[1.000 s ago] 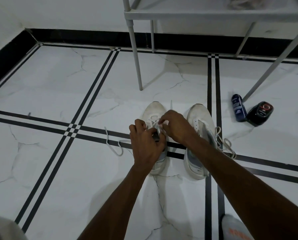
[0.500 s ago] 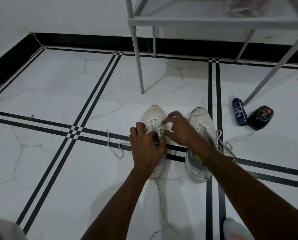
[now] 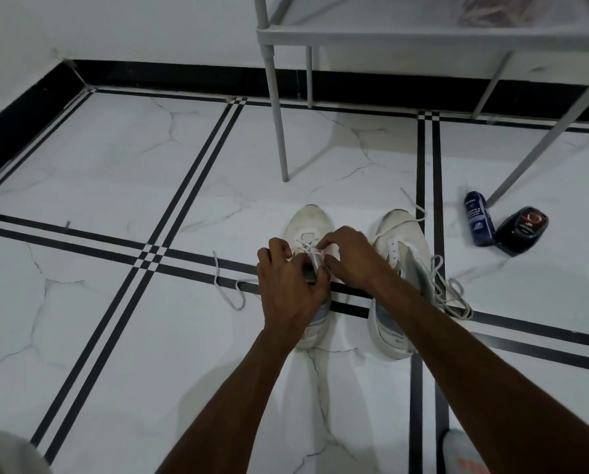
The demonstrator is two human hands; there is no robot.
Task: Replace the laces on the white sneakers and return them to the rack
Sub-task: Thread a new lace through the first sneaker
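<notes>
Left hand [image 3: 291, 289] curled on left sneaker [image 3: 308, 222], right hand [image 3: 349, 258] pinching lace [image 3: 308, 246]

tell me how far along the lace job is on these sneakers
Done: little that shows; a loose lace lies on the floor left of the shoes. In hand: both the left hand and right hand pinch lace on the left sneaker, with only its lowest eyelets crossed. Left: the right sneaker, lace hanging loose, then both go on the rack.

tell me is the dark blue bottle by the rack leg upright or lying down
Lying down: the dark blue bottle rests lengthwise on the floor.
</notes>
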